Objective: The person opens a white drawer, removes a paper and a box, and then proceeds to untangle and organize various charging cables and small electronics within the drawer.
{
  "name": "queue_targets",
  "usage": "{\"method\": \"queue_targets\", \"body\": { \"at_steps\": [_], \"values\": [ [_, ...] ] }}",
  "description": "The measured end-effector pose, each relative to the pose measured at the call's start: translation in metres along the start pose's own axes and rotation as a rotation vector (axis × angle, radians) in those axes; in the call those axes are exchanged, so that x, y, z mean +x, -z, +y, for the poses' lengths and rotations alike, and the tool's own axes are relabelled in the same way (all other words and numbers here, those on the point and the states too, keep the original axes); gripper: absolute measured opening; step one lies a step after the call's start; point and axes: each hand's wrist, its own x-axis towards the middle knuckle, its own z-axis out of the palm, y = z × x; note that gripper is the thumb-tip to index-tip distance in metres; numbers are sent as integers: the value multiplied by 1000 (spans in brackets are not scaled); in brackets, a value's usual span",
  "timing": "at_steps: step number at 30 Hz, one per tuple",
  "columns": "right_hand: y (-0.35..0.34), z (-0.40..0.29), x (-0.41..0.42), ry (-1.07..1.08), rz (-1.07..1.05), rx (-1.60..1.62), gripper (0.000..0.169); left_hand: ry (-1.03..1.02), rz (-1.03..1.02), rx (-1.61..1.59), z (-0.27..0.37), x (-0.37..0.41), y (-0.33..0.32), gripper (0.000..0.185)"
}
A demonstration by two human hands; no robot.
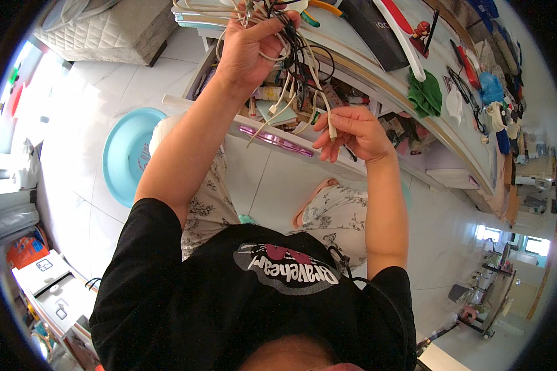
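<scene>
My left hand [255,51] is raised over an open drawer [278,139] and grips a tangled bundle of black and white cables [299,60]. Several cable ends hang from it above the drawer, one with a white USB plug [273,109]. To the right, my right hand [352,134] holds a white cable's connector [332,127] between thumb and fingers, its metal tip pointing towards me. Small boxes, papers and a tube [268,93] lie jumbled in the drawer, partly hidden by the cables. The drawer front bears a shiny purple handle [276,140].
On the desk above the drawer are a black box [376,37], a green cloth [424,92], a red-handled tool [469,69] and pliers with orange and green handles [325,7]. A blue basin [125,157] stands on the floor at left, near a quilted bed base [106,37].
</scene>
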Motion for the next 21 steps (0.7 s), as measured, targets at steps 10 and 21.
{"method": "queue_targets", "body": {
  "at_steps": [10, 21],
  "values": [
    [20, -4, -14, 70, 214, -209, 25, 51, 1, 73, 7, -1, 2, 55],
    [86, -15, -77, 277, 574, -127, 21, -135, -117, 169, 20, 6, 6, 35]
  ]
}}
